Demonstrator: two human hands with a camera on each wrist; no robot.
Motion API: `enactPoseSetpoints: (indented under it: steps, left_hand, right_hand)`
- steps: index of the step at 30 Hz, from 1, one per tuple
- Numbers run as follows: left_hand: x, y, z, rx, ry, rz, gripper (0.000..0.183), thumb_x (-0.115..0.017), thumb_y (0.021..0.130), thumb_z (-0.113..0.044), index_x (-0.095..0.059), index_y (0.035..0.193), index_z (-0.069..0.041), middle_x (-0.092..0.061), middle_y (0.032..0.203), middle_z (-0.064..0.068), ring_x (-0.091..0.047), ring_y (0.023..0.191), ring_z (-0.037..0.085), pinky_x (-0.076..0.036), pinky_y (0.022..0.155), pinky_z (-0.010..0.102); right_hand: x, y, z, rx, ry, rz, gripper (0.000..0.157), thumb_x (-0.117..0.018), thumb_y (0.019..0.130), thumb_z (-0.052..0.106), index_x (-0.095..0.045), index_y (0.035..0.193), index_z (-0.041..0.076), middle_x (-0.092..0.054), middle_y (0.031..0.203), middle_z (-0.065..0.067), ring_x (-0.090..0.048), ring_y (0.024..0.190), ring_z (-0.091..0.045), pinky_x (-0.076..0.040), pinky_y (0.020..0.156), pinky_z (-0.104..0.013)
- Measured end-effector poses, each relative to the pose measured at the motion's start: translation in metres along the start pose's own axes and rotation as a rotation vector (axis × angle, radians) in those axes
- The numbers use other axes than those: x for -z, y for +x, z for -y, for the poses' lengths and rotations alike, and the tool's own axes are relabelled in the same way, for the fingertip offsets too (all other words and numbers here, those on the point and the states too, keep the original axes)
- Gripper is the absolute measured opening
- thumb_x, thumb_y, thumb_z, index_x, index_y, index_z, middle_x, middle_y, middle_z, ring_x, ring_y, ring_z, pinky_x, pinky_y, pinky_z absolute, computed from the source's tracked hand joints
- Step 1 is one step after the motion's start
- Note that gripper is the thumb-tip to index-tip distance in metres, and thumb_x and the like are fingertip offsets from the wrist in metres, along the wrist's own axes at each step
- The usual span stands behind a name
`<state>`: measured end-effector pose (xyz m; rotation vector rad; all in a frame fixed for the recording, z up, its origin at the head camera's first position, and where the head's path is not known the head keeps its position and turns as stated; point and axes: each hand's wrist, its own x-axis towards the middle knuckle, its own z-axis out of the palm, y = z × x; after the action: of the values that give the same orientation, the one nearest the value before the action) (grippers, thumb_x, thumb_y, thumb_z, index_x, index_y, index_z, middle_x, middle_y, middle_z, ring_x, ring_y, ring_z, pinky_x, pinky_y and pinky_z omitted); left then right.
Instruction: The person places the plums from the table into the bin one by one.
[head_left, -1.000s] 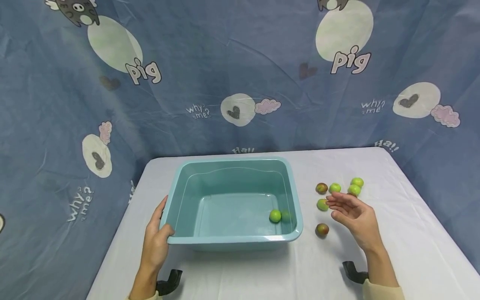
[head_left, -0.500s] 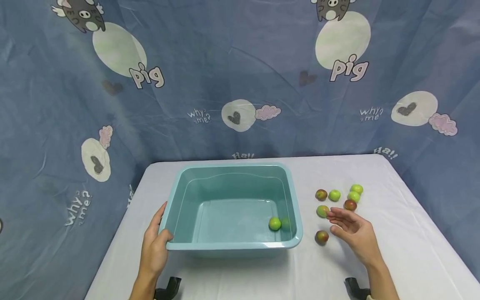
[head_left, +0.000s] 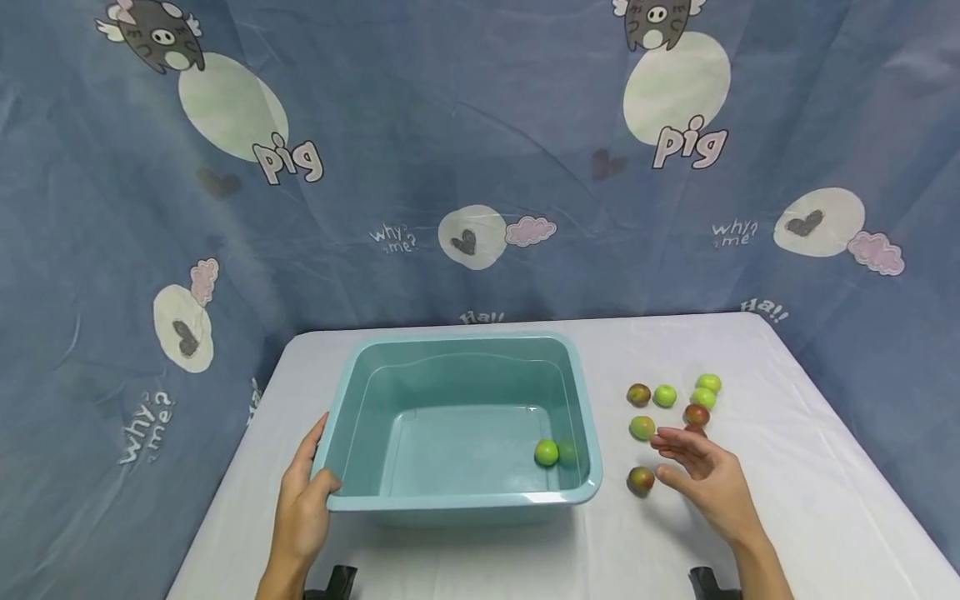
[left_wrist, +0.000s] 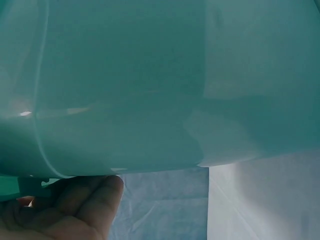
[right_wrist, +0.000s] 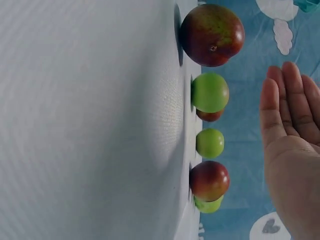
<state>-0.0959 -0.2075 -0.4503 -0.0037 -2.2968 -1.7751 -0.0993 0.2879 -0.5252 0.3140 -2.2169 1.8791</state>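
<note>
A light teal basin (head_left: 457, 502) takes up the middle of the white table. My left hand (head_left: 302, 512) grips its left rim, thumb over the edge; in the left wrist view, fingers (left_wrist: 102, 202) show beside the basin wall (left_wrist: 125, 100). One green fruit (head_left: 547, 452) lies inside, at the right end. My right hand (head_left: 708, 483) hovers over the table right of the basin, fingers gently bent and holding nothing. Nearest to it are a brownish-red fruit (head_left: 641, 481) by the thumb and a green fruit (head_left: 642, 428) by the fingertips. A dark red fruit is partly hidden behind the fingers.
Farther back on the right lie a brownish fruit (head_left: 639, 395), green fruits (head_left: 665, 396) and a red fruit (head_left: 697, 415). A blue printed cloth (head_left: 420, 275) hangs behind and left of the table (head_left: 517, 567).
The head view has tilted up a little. My right hand has drawn slightly nearer to me, uncovering red fruits behind it. The left hand's grip on the basin is unchanged.
</note>
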Motion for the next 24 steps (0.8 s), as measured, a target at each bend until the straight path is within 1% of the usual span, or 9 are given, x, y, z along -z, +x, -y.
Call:
enactPoseSetpoints:
  steps: [3,7,13,17,19,21,23,24]
  left_hand:
    - [-0.001,0.002,0.001,-0.017,-0.018,0.002,0.082,-0.035,0.078,0.011,-0.032,0.159,-0.004,-0.036,0.157,0.013,-0.039,0.137,0.035,-0.04,0.091,0.02]
    - [-0.001,0.003,0.002,-0.014,-0.027,0.001,0.083,-0.035,0.078,0.011,-0.033,0.159,-0.006,-0.037,0.156,0.013,-0.04,0.135,0.034,-0.04,0.092,0.023]
    - [0.0,0.002,0.001,-0.009,-0.016,-0.008,0.084,-0.035,0.076,0.01,-0.034,0.159,-0.006,-0.04,0.151,0.014,-0.043,0.131,0.033,-0.04,0.092,0.028]
    - [0.0,0.002,0.001,-0.013,-0.024,-0.013,0.084,-0.035,0.076,0.01,-0.035,0.158,-0.005,-0.041,0.15,0.014,-0.043,0.131,0.034,-0.04,0.092,0.028]
    - [0.0,0.002,0.001,-0.013,-0.023,-0.015,0.084,-0.035,0.076,0.01,-0.035,0.158,-0.005,-0.04,0.151,0.014,-0.042,0.132,0.035,-0.04,0.093,0.029]
    - [-0.001,0.002,0.001,-0.011,-0.024,-0.015,0.084,-0.035,0.076,0.01,-0.035,0.158,-0.005,-0.04,0.152,0.014,-0.041,0.133,0.035,-0.039,0.094,0.033]
    - [-0.001,0.002,0.0,-0.017,-0.04,-0.013,0.084,-0.035,0.075,0.011,-0.035,0.158,-0.005,-0.039,0.152,0.016,-0.04,0.134,0.038,-0.038,0.098,0.043]
    - [-0.001,0.001,0.0,-0.017,-0.043,-0.011,0.084,-0.035,0.075,0.01,-0.035,0.158,-0.006,-0.039,0.153,0.016,-0.039,0.134,0.038,-0.038,0.098,0.046]
  right_hand:
    - [0.0,0.0,-0.001,0.01,-0.002,0.001,0.047,-0.072,0.084,-0.015,-0.056,0.129,-0.018,-0.063,0.119,-0.031,-0.066,0.109,-0.019,-0.048,0.095,-0.025]
    - [0.0,-0.001,-0.003,-0.012,-0.044,0.016,0.049,-0.075,0.083,-0.011,-0.057,0.128,-0.016,-0.062,0.119,-0.032,-0.065,0.11,-0.019,-0.048,0.096,-0.024]
    - [-0.002,-0.001,-0.008,-0.11,-0.212,0.039,0.053,-0.084,0.082,0.006,-0.062,0.128,-0.006,-0.066,0.121,-0.021,-0.062,0.11,-0.009,-0.043,0.097,-0.016]
    - [-0.004,-0.001,-0.013,-0.154,-0.279,0.071,0.057,-0.087,0.08,0.014,-0.063,0.13,-0.002,-0.068,0.122,-0.014,-0.059,0.112,-0.004,-0.037,0.099,-0.011]
    - [-0.005,-0.001,-0.014,-0.177,-0.303,0.081,0.059,-0.088,0.079,0.016,-0.063,0.13,-0.001,-0.069,0.121,-0.011,-0.059,0.113,-0.004,-0.036,0.099,-0.01]
    - [-0.006,-0.001,-0.015,-0.195,-0.337,0.087,0.06,-0.088,0.078,0.019,-0.064,0.13,0.001,-0.07,0.121,-0.008,-0.059,0.114,-0.006,-0.035,0.099,-0.009]
    - [-0.007,-0.002,-0.015,-0.214,-0.362,0.091,0.061,-0.089,0.077,0.02,-0.065,0.13,0.002,-0.07,0.12,-0.006,-0.06,0.115,-0.009,-0.034,0.099,-0.009]
    - [-0.007,-0.002,-0.015,-0.223,-0.368,0.092,0.061,-0.089,0.077,0.02,-0.065,0.13,0.003,-0.07,0.12,-0.005,-0.06,0.116,-0.011,-0.034,0.099,-0.009]
